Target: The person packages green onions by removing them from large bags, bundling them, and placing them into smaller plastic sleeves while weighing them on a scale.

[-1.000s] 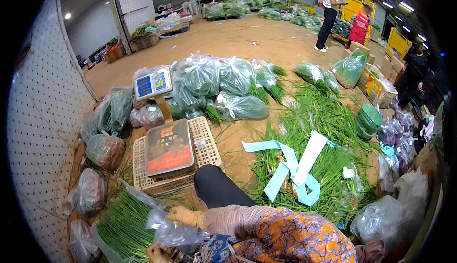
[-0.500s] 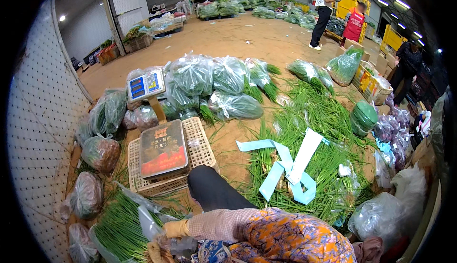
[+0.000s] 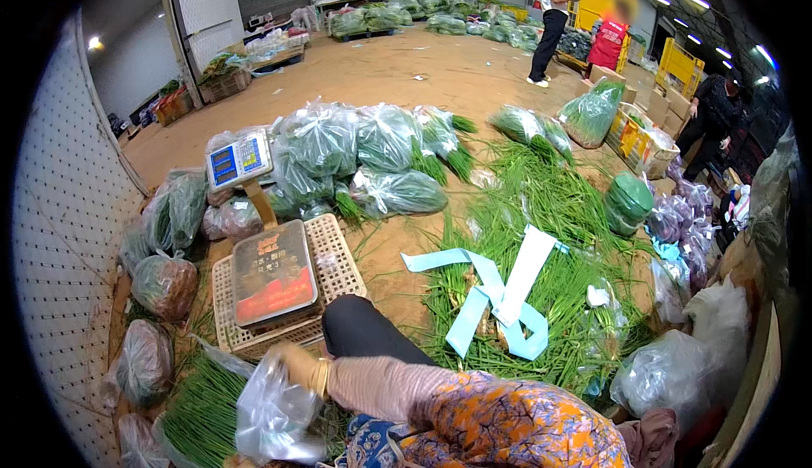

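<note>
My right hand (image 3: 298, 368), in a tan work glove, reaches across at the lower left, smeared by motion. Its fingers are closed at the upper edge of a crumpled clear plastic bag (image 3: 275, 409). Just left of that bag, long scallions (image 3: 199, 417) lie bunched in an opened plastic sheet or bag. Of my left hand (image 3: 239, 462) only a bit of brown glove shows at the bottom edge, under the bag; its fingers are hidden. Beyond my dark-clad knee (image 3: 368, 333) a scale (image 3: 275, 273) stands on an upturned perforated crate (image 3: 338, 256).
Loose scallions (image 3: 541, 197) cover the floor on the right, with pale blue strips (image 3: 524, 273) on top. Bagged greens (image 3: 317, 142) stand behind the scale. More filled bags (image 3: 165, 286) line the left wall. People (image 3: 554, 24) stand farther off near yellow carts (image 3: 677, 66).
My right hand has moved up and forward, lifting the clear bag over the scallions' right side. My left hand has sunk mostly below the lower edge. The view has shifted slightly.
</note>
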The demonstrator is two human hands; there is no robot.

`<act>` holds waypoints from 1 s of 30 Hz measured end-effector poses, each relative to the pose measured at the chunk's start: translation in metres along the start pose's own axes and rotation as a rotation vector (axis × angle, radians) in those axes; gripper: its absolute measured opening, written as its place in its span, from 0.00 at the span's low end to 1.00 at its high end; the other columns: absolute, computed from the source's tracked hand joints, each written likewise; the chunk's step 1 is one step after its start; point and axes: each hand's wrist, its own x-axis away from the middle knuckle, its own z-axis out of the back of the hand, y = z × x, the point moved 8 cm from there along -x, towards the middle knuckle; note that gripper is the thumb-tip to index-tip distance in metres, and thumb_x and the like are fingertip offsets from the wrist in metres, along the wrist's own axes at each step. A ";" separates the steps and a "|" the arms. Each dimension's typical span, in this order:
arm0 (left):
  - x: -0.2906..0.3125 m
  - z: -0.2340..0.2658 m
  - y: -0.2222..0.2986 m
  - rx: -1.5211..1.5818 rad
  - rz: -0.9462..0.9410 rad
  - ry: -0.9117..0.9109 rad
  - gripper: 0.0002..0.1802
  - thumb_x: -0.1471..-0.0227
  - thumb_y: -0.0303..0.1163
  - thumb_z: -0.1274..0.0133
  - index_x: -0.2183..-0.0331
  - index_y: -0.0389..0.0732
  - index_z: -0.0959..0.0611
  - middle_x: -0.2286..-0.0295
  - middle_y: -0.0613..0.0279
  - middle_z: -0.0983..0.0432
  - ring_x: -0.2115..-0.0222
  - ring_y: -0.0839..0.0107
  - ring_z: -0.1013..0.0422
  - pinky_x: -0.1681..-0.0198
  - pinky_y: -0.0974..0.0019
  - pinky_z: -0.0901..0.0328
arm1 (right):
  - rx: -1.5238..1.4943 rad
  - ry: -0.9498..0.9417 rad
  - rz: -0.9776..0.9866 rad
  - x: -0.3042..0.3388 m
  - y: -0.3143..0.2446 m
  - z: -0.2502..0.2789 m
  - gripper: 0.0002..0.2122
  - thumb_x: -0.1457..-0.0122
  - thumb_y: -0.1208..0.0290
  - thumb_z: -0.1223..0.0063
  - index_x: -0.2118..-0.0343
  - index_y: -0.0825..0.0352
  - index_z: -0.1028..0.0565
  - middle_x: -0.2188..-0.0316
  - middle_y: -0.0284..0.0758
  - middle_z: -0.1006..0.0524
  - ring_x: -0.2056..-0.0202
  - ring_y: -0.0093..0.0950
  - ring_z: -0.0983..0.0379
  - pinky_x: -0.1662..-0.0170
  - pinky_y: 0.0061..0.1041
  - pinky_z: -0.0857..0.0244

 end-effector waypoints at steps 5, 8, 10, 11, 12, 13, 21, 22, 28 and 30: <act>-0.028 -0.010 -0.030 -0.445 0.096 0.044 0.26 0.61 0.30 0.48 0.56 0.37 0.32 0.61 0.50 0.34 0.59 0.58 0.37 0.53 0.62 0.43 | 0.262 0.360 0.377 -0.023 -0.141 0.103 0.08 0.48 0.70 0.58 0.68 0.68 0.31 0.79 0.35 0.29 0.78 0.25 0.34 0.77 0.25 0.40; -0.012 0.044 -0.035 -0.074 0.133 0.307 0.34 0.65 0.28 0.45 0.53 0.36 0.36 0.57 0.49 0.37 0.55 0.59 0.40 0.50 0.61 0.46 | 0.868 0.268 0.394 0.000 -0.154 -0.019 0.11 0.49 0.67 0.56 0.67 0.69 0.32 0.76 0.42 0.27 0.73 0.33 0.30 0.72 0.29 0.37; 0.001 0.052 0.035 0.334 -0.097 0.419 0.39 0.68 0.26 0.43 0.50 0.36 0.39 0.54 0.49 0.39 0.53 0.60 0.42 0.49 0.60 0.48 | 1.256 0.123 0.531 0.024 -0.157 -0.072 0.14 0.52 0.64 0.53 0.67 0.70 0.32 0.74 0.46 0.27 0.68 0.41 0.29 0.66 0.33 0.36; 0.008 0.054 0.077 0.476 -0.222 0.393 0.42 0.69 0.25 0.42 0.49 0.36 0.41 0.53 0.48 0.41 0.51 0.60 0.43 0.48 0.59 0.48 | 1.333 -0.025 0.566 0.030 -0.139 -0.095 0.15 0.53 0.63 0.51 0.67 0.70 0.32 0.72 0.48 0.27 0.66 0.44 0.30 0.64 0.34 0.36; 0.023 0.076 0.129 0.578 -0.348 0.349 0.46 0.69 0.25 0.43 0.47 0.38 0.46 0.50 0.50 0.45 0.48 0.59 0.48 0.45 0.59 0.53 | 1.434 -0.096 0.468 0.038 -0.117 -0.113 0.15 0.54 0.64 0.51 0.66 0.70 0.32 0.73 0.47 0.27 0.67 0.44 0.30 0.64 0.34 0.35; 0.041 0.101 0.182 0.686 -0.475 0.292 0.50 0.68 0.24 0.44 0.44 0.40 0.52 0.48 0.51 0.50 0.45 0.59 0.53 0.42 0.58 0.59 | 1.531 -0.167 0.373 0.047 -0.100 -0.130 0.15 0.54 0.64 0.51 0.66 0.69 0.32 0.73 0.47 0.27 0.67 0.43 0.29 0.65 0.34 0.35; -0.066 0.003 0.042 0.555 -0.095 0.113 0.26 0.62 0.25 0.48 0.56 0.34 0.31 0.59 0.52 0.33 0.61 0.61 0.35 0.57 0.66 0.41 | 2.085 -0.173 0.646 0.011 -0.113 -0.100 0.07 0.56 0.75 0.55 0.73 0.69 0.28 0.75 0.42 0.26 0.71 0.37 0.27 0.73 0.34 0.33; -0.069 0.001 0.023 0.461 -0.082 0.104 0.23 0.61 0.25 0.48 0.59 0.32 0.29 0.61 0.52 0.31 0.65 0.62 0.33 0.61 0.66 0.38 | 2.102 -0.119 0.700 0.008 -0.130 -0.091 0.06 0.57 0.75 0.55 0.75 0.68 0.27 0.75 0.42 0.26 0.71 0.37 0.27 0.73 0.34 0.33; -0.005 0.046 0.064 0.208 -0.020 -0.180 0.19 0.54 0.32 0.61 0.60 0.33 0.27 0.63 0.43 0.30 0.61 0.52 0.34 0.57 0.61 0.39 | 2.138 0.276 0.447 -0.016 -0.210 -0.029 0.07 0.56 0.76 0.54 0.75 0.69 0.25 0.72 0.45 0.25 0.68 0.39 0.27 0.68 0.35 0.33; -0.006 0.044 0.053 0.154 0.006 -0.222 0.19 0.54 0.32 0.61 0.60 0.34 0.27 0.63 0.44 0.29 0.61 0.52 0.33 0.58 0.60 0.39 | 2.183 0.185 0.424 -0.015 -0.210 -0.052 0.08 0.55 0.76 0.55 0.73 0.70 0.25 0.71 0.45 0.25 0.67 0.40 0.27 0.66 0.35 0.33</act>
